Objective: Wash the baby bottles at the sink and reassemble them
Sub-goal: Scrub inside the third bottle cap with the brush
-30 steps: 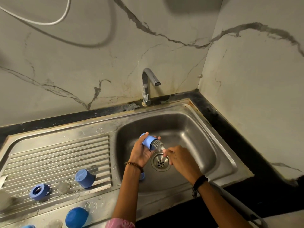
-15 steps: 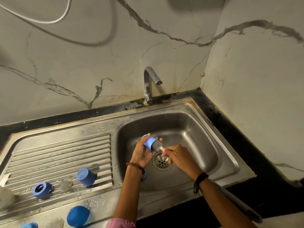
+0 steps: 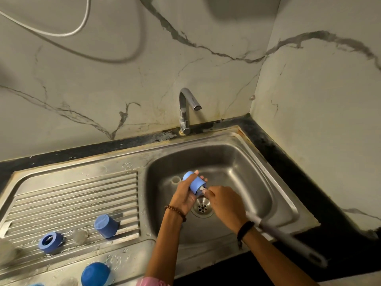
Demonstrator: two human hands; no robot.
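Grip, left: left hand (image 3: 185,198) curls around a blue cap (image 3: 195,185), holding it over the basin with the open end turned toward the other hand.
Grip, right: right hand (image 3: 223,203) pinches the brush (image 3: 288,240) close up by its head, fingers tight on the stem; the grey handle trails back past the wrist and out over the sink's front edge.
Brush head: pushed right inside the cap, so I can't see the bristles, just a pale bit of stem at the cap's mouth.
Below the grip: drain (image 3: 202,207) sits directly under both hands.
Behind the grip: tap (image 3: 186,109), no water running as far as I can tell.
Left of the grip: drainboard (image 3: 72,195) holds a second blue cap (image 3: 106,226), a blue ring (image 3: 49,242) and a clear teat (image 3: 79,236) between them. Nearer the front edge there's a rounded blue piece (image 3: 94,274).
Progress: looks early to mid, honestly. One cap is being scrubbed, everything else is lying apart, nothing is screwed back together. Rinsing and all the reassembly seem left to do.
Hard to tell: whether the drainboard parts are already washed. Pale blurry things at the far left edge and bottom edge are cut off, maybe bottles. There's also a small pale round thing in the basin (image 3: 175,179) just left of the cap, can't name it.
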